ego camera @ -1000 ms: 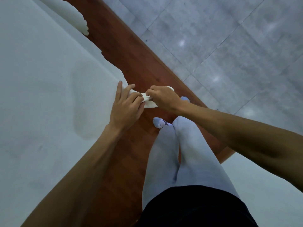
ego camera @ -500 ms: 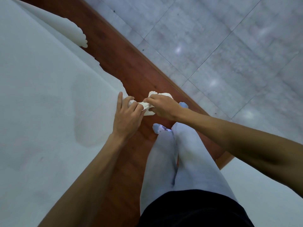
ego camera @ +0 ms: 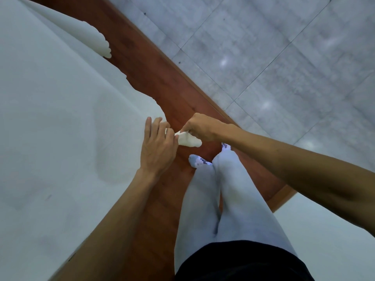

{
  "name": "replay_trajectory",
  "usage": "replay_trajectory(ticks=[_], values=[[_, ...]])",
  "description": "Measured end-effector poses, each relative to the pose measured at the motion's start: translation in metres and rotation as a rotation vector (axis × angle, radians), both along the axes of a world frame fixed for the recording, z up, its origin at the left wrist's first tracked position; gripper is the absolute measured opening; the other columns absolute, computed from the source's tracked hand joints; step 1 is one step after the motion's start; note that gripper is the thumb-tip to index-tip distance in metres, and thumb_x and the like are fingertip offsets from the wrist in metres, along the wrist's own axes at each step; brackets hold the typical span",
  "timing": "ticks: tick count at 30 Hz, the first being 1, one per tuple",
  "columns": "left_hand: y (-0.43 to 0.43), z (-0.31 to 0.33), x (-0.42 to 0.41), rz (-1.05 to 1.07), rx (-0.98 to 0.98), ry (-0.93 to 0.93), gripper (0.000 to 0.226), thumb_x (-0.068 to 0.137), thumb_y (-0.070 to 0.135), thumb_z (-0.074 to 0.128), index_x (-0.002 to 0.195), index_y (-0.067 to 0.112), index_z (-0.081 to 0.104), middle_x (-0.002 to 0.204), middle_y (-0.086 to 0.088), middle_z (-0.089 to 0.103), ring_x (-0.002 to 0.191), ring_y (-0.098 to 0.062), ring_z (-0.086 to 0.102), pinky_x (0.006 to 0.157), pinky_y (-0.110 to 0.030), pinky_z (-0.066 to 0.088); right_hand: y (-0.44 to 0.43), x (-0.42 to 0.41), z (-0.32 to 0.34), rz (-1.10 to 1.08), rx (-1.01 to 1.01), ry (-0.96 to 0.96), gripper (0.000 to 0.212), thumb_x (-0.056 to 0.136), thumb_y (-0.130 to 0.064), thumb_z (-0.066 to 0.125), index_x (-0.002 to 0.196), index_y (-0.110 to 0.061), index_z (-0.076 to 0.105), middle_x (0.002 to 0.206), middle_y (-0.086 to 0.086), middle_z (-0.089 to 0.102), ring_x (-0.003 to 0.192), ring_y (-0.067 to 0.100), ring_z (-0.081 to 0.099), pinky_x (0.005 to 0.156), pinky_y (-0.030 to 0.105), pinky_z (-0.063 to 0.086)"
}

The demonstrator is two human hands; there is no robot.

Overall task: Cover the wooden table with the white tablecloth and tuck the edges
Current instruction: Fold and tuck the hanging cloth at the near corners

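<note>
Gripping bunched edge of white tablecloth [ego camera: 60,118], left hand [ego camera: 158,148], right hand [ego camera: 204,128]

Large white tablecloth [ego camera: 60,118] spread flat over most of reddish wooden table [ego camera: 162,82]; scalloped edge stops short of table rim, one bit twisted into small bunch over bare wood.

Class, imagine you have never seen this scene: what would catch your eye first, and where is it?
First, the two hands meeting mid-frame: the left hand and right hand pinch a bunched edge of the white tablecloth, which covers the left side. A bare strip of the wooden table runs diagonally beside it, with the person's legs over it.
</note>
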State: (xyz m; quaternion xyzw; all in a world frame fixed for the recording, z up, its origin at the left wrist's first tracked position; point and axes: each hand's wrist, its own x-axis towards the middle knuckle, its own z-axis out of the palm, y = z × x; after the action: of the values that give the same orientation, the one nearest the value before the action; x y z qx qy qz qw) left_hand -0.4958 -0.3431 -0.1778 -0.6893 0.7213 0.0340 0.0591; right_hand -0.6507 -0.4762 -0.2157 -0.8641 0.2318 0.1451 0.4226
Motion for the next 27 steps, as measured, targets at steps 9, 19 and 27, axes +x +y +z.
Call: replay_trajectory(ticks=[9, 19, 27], values=[[-0.006, 0.002, -0.006, 0.463, 0.007, -0.06, 0.086, 0.089, 0.056, 0.048, 0.158, 0.012, 0.022, 0.168, -0.015, 0.011, 0.155, -0.037, 0.004, 0.126, -0.054, 0.004, -0.024, 0.037, 0.002, -0.021, 0.051, 0.058, 0.032, 0.096, 0.0, 0.059, 0.12, -0.015, 0.074, 0.123, 0.005, 0.072, 0.111, 0.023, 0.066, 0.096, 0.035, 0.054], [-0.01, 0.001, -0.007, 0.644, 0.048, -0.094, 0.097, 0.088, 0.056, 0.049, 0.16, 0.007, 0.007, 0.168, -0.017, 0.004, 0.155, -0.037, 0.003, 0.125, -0.053, 0.01, 0.0, 0.042, -0.017, -0.451, 0.148, -0.129, 0.025, 0.098, -0.022, 0.064, 0.118, -0.01, 0.075, 0.127, 0.007, 0.07, 0.119, 0.023, 0.062, 0.102, 0.031, 0.041], [-0.013, -0.001, -0.011, 0.668, 0.072, -0.115, 0.094, 0.092, 0.057, 0.042, 0.159, 0.003, 0.004, 0.168, -0.018, 0.002, 0.155, -0.037, 0.001, 0.126, -0.051, 0.005, 0.068, 0.056, -0.041, -0.915, 0.744, -0.047, 0.064, 0.102, -0.055, 0.043, 0.154, -0.02, 0.036, 0.159, 0.005, 0.041, 0.144, 0.02, 0.041, 0.121, 0.043, 0.033]])
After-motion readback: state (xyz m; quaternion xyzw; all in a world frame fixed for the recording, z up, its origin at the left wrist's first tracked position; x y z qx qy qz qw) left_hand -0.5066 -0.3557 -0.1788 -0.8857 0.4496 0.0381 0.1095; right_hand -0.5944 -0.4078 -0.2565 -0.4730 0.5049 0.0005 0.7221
